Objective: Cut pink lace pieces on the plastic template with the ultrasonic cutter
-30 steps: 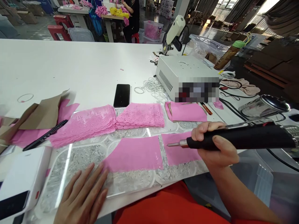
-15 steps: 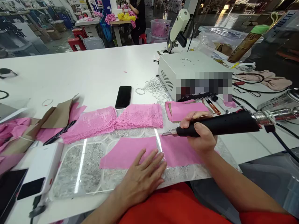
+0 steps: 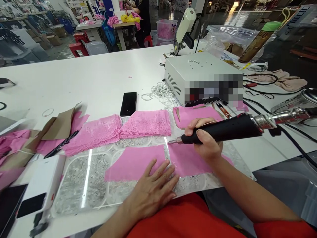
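My right hand [image 3: 205, 140] is wrapped round a black-handled tool [image 3: 225, 131] with a pointed metal tip. The tip hovers at or touches the upper left corner of the right pink fabric piece [image 3: 184, 162]; exact contact is hard to see. Spread flat, my left hand [image 3: 156, 185] presses where the two pieces meet, partly covering the left pink fabric piece [image 3: 135, 163]. Both pieces lie side by side on a clear, grey-patterned mat [image 3: 86, 178]. Just beyond them sit two stacks of pink patterned fabric, the left stack [image 3: 95, 134] and the right stack [image 3: 148, 123].
A grey control box [image 3: 198, 66] stands at the back right, near a pile of white elastic rings [image 3: 162, 92]. A black phone [image 3: 128, 103], a pen [image 3: 61, 144], brown card [image 3: 60, 124] and a white device [image 3: 41, 185] lie around the mat. Cables run along the right.
The tool and my right hand have shifted slightly left, bringing the tip nearer the gap between the fabric pieces. My left hand stays in place. The whole view has shifted a little.
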{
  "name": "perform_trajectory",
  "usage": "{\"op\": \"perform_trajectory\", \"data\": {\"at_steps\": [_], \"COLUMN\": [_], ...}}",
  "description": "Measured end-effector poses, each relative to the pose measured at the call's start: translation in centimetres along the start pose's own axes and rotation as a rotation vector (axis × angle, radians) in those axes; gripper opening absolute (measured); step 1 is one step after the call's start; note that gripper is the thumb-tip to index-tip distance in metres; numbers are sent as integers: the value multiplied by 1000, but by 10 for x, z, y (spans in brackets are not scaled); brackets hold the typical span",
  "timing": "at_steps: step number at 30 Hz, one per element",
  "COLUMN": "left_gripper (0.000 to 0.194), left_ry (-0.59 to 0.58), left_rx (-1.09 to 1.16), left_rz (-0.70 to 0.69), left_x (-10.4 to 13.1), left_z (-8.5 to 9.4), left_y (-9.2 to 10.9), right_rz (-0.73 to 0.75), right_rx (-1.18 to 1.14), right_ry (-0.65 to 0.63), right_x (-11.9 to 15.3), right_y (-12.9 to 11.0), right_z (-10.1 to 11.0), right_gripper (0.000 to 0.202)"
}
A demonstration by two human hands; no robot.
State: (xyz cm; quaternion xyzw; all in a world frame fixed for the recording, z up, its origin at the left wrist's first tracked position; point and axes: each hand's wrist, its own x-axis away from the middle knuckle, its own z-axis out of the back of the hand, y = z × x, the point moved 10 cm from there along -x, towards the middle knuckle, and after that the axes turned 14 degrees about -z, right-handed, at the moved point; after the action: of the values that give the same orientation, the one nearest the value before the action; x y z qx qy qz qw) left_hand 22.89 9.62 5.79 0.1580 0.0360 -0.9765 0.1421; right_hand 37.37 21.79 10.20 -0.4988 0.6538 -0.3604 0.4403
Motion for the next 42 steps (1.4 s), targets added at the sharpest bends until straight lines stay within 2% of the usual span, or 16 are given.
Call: {"op": "perform_trajectory", "data": {"at_steps": [6,12,27,32,42], "left_gripper": [35,37,34,34,33], "left_ry": [17,26,45,39,68], "left_rx": [15,26,33,49,88], "left_rz": [8,4,11,12,-20], "left_x": [2,4,3,3,6], "left_z": [0,-1,2,1,0], "left_y": [1,5,4,4,7], "right_rz": [-20,-74,-57,-63,-173], "right_rx": [-42,-79,-57,-80,-126], "right_ry": [37,0,-104,-107,-247], "right_x": [1,8,11,10,23], "right_y": [-4,-2,-1,-4,-4], "right_z": [6,12,-2,0,-5], "right_gripper": [11,10,9,11,13]}}
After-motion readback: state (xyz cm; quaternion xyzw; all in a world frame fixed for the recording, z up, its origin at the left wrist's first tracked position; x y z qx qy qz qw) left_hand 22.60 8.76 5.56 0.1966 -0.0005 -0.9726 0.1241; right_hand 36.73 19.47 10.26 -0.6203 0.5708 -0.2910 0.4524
